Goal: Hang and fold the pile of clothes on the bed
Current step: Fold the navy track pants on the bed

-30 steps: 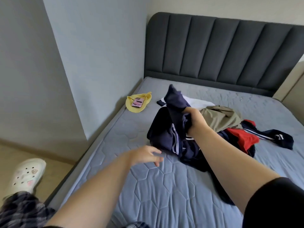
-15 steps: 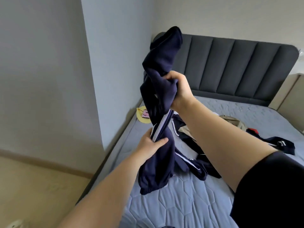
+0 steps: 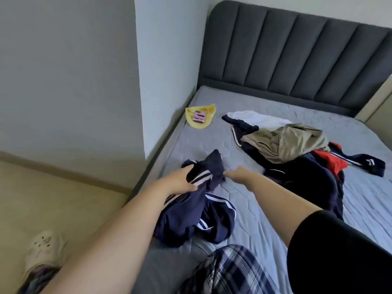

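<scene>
Lowered from the air, the navy track pants (image 3: 197,213) lie crumpled on the mattress (image 3: 254,219), with the clothes pile (image 3: 292,145) at two o'clock. The left hand (image 3: 180,181) grips a fold; the right hand (image 3: 238,174) touches the edge, but I cannot tell its grip. Soft, limp cloth: take the waistband.

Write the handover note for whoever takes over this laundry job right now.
Left hand grips the navy striped garment, bunched on the mattress at its near edge.
Right hand is at its far corner; grip unclear.
The rest of the pile lies crumpled to the right.
Done: nothing folded or hung in view.
Left: this garment, then the pile.
</scene>
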Demonstrator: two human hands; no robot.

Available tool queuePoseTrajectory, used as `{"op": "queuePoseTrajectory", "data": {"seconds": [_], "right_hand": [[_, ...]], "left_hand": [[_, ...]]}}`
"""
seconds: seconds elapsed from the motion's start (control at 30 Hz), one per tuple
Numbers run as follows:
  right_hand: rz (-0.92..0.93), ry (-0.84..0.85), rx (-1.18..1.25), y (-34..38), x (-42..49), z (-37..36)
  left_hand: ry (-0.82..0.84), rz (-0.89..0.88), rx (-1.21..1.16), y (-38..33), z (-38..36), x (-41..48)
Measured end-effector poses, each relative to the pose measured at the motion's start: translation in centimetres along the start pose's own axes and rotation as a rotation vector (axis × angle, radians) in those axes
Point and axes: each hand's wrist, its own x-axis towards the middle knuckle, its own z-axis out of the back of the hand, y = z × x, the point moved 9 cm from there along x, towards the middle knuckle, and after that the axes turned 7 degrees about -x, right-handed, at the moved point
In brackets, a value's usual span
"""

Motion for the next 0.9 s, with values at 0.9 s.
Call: {"op": "queuePoseTrajectory", "data": {"seconds": [0.9], "right_hand": [[-0.175, -0.144, -0.200, -14.6, 14.8, -15.8]], "left_hand": [[-0.331, -0.229, 0.973, 1.2, -9.9, 14.6]]}}
